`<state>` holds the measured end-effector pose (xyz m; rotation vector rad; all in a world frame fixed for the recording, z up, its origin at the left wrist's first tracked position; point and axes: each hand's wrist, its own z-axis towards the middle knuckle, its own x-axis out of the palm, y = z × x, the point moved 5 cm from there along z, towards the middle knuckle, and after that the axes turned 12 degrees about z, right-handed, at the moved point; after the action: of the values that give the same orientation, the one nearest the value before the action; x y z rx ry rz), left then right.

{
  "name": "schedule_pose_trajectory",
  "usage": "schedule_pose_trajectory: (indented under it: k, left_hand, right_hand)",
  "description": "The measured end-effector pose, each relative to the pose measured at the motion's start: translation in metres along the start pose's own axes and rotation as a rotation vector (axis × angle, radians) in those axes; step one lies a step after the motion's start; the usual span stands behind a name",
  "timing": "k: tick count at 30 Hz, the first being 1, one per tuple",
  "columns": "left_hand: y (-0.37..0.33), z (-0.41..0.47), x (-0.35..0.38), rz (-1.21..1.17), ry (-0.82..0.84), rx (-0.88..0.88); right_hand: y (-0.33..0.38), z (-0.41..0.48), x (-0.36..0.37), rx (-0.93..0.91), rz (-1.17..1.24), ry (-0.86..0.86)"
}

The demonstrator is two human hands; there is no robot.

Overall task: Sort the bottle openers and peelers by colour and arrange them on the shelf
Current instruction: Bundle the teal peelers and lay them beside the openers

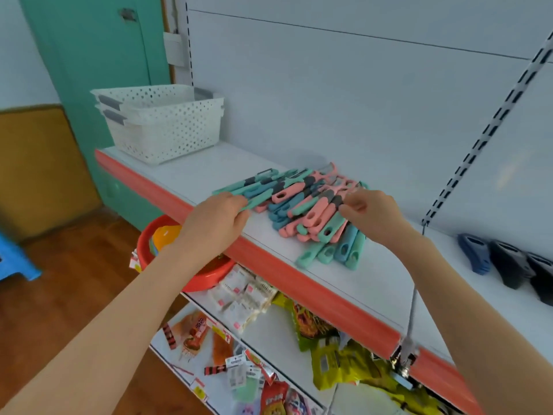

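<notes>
On the shelf (206,170), left hand (218,218) grips teal peeler (259,200) pointing right.

Tool pile (302,209) on shelf (344,283), right of baskets (163,124)

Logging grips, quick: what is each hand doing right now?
Left hand: grips mint-green plastic-handled tools.
Right hand: curled at the pink, teal and mint tool pile; grip cannot be told.

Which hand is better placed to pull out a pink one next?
The right hand: it sits right beside the pink handles, while the left hand grips a mint-green handle further left.
</notes>
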<state>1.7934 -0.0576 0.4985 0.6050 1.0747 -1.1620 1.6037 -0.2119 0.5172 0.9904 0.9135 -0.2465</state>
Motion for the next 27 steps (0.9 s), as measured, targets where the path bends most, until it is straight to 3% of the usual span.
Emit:
schedule_pose_trajectory:
  k: [9,13,19,27]
  left_hand:
    - [0.004,0.101,0.049,-0.032,0.081,0.188]
    - [0.006,0.129,0.065,0.043,0.176,0.354]
    - [0.011,0.149,0.073,-0.045,0.304,0.503]
    - [0.016,0.153,0.07,0.009,0.349,0.433]
  right_hand:
    - [-0.022,-0.006,-0.004,0.255,-0.014,-0.105]
    - [-0.022,-0.016,0.003,0.423,-0.019,-0.112]
    - [-0.015,-0.016,0.015,0.664,-0.083,-0.133]
    - [-0.012,-0.008,0.017,0.834,-0.147,-0.111]
